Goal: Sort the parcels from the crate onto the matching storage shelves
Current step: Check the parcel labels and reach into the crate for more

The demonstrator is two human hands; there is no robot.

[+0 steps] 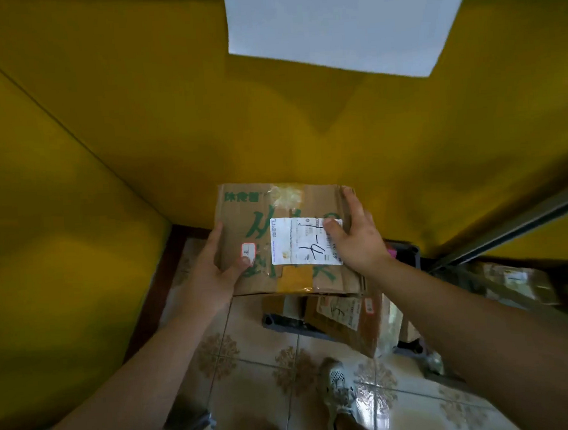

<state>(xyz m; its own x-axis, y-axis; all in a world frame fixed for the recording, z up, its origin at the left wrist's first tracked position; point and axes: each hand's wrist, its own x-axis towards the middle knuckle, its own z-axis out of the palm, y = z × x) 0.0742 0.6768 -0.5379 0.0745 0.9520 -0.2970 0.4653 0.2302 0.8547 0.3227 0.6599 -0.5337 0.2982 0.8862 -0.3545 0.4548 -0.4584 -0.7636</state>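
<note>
Yellow walls (104,126), patterned tile floor (257,349) as backdrop.
Item: cardboard parcel (243,217), centre frame, held above crate (282,321) at lower centre. Label side up, probably so handwritten mark on white label (297,244) can be read for shelf matching.
Left hand (219,268): thumb on top face by small red-edged sticker, fingers wrapped under left edge.
Right hand (357,237): thumb on label, fingers nearly straight along right side, clamping.
More parcels (342,314) in crate.
Shelf rail (509,231) at right of frame.

The floor (257,349) is glossy pale tile with brown flower motifs. A dark crate (282,321) stands on it right of centre, holding tilted cardboard parcels (342,317). Nearer, a grey shoe (336,387) rests on the tiles. At far right, a shelf (509,231) bears blurred boxes (512,280).
</note>
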